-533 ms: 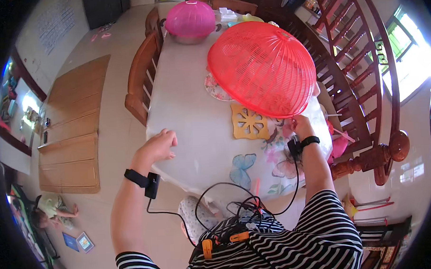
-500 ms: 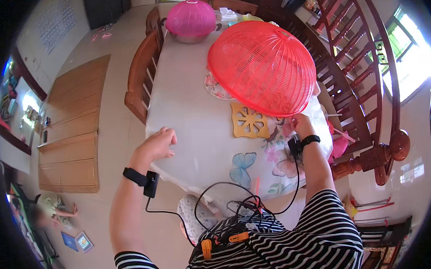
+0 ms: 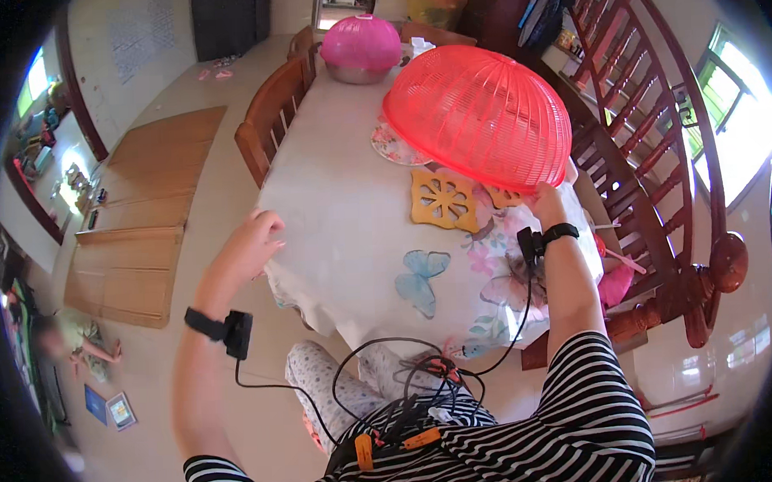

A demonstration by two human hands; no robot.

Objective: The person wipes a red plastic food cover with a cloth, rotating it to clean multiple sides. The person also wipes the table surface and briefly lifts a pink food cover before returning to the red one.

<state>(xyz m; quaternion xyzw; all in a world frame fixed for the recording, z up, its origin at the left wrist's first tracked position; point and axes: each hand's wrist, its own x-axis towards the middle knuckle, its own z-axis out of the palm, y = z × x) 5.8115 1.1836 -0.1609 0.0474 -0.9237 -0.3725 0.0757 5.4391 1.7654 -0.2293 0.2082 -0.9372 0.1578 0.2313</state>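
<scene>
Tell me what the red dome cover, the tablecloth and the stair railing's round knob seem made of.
Red dome cover: likely plastic, lightly glossy, with thin, see-through slotted walls.
Tablecloth: perhaps vinyl or coated fabric; soft sheen, draped edge.
Round knob: probably varnished wood, reddish-brown with bright highlights.

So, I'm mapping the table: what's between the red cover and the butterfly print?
In the head view, a yellow trivet lies between the red cover and the butterfly print.
</scene>
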